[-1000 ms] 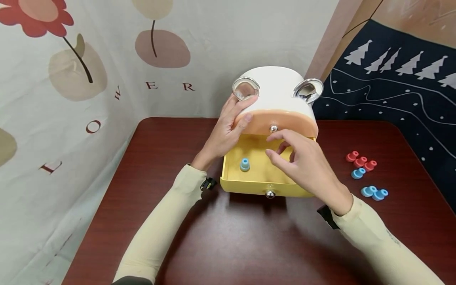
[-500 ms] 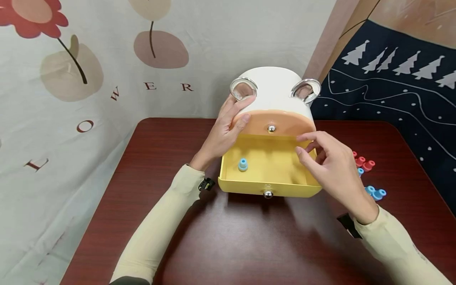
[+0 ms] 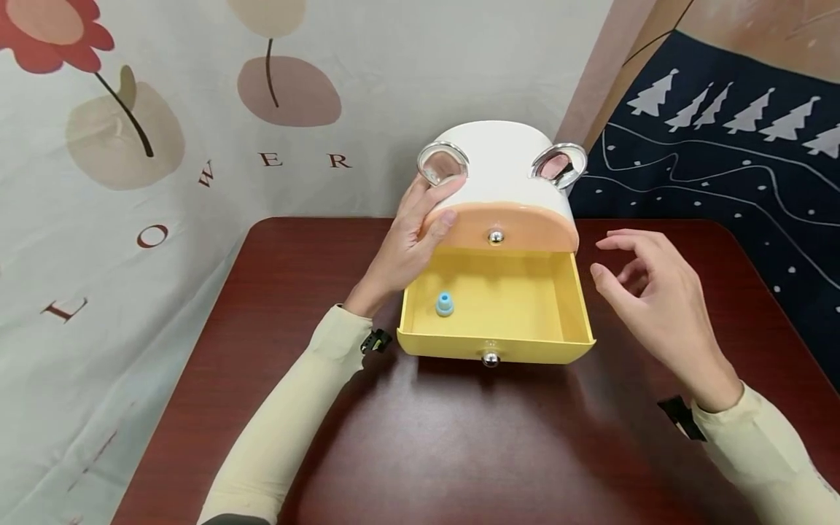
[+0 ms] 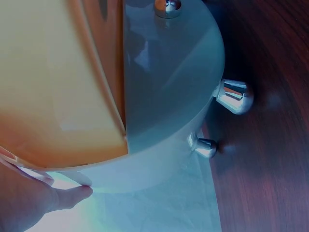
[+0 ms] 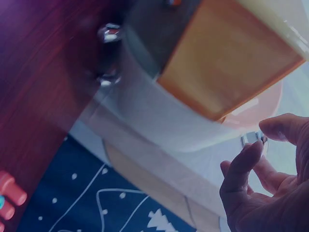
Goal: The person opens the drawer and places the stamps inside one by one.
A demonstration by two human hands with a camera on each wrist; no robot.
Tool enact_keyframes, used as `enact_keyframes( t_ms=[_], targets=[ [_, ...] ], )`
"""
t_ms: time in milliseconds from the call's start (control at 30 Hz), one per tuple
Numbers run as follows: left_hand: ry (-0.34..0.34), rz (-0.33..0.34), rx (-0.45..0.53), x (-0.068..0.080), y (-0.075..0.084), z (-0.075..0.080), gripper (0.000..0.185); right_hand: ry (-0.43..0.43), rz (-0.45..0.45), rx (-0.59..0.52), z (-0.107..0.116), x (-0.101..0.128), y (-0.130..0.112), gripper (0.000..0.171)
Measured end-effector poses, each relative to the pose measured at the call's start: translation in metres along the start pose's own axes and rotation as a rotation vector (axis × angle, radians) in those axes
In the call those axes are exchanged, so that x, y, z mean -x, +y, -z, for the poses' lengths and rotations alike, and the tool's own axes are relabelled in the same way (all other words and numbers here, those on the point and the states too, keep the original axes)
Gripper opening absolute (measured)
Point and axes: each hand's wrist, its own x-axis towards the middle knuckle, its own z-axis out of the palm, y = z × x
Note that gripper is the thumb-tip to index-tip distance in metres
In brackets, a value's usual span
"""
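A small white cabinet point(image 3: 497, 157) with an orange upper drawer front point(image 3: 525, 224) stands on the table. Its lower yellow drawer point(image 3: 492, 348) is pulled out. One light blue stepped peg point(image 3: 444, 304) stands upright in the drawer's left part. My left hand point(image 3: 408, 240) rests against the cabinet's left side, thumb on the orange front and index finger near the top edge; its other fingers are partly hidden behind the silver ear. Right of the drawer, my right hand point(image 3: 663, 292) is in the air, fingers loosely bent and thumb apart, holding nothing.
Several red pegs point(image 5: 15, 191) and part of a blue one point(image 5: 1, 202) lie on the table at the edge of the right wrist view; my right hand hides them in the head view. Silver ear-shaped knobs point(image 3: 560, 165) stick out from the cabinet. Printed cloths point(image 3: 289, 182) hang behind the table.
My right hand has moved right, from over the yellow drawer to beyond its right side, now covering the loose pegs. The left hand stays on the cabinet; the blue peg remains in place.
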Motion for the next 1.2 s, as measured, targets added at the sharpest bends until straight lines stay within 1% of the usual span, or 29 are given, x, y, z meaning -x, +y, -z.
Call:
enact_keyframes(
  t_ms=[100,300,433,600,800,900,1133,1200],
  targets=[
    [0.003,-0.012,0.003,0.000,0.001,0.001,0.045,0.004,-0.020,0.016,0.002,0.002,0.007,0.033],
    [0.002,-0.006,0.003,0.002,0.003,0.002,0.045,0.000,-0.075,0.046,0.005,0.007,0.023,0.029],
    [0.005,-0.016,0.001,0.001,0.003,0.002,0.044,-0.024,-0.115,0.077,0.008,0.011,0.033,0.036],
    [0.012,-0.028,0.014,0.001,0.003,0.001,0.045,-0.056,-0.105,0.116,0.011,0.017,0.048,0.046],
    [0.021,-0.030,0.023,-0.002,0.004,-0.001,0.046,-0.070,-0.116,0.138,0.011,0.023,0.061,0.049],
    [0.020,-0.026,0.029,-0.004,0.009,-0.001,0.045,-0.083,-0.137,0.149,0.012,0.025,0.065,0.050],
    [0.004,-0.012,0.040,-0.003,0.041,0.004,0.041,-0.157,-0.190,0.158,0.012,0.035,0.073,0.054],
    [0.001,-0.017,0.037,-0.003,0.044,0.004,0.041,-0.169,-0.198,0.161,0.012,0.038,0.076,0.054]
  ],
)
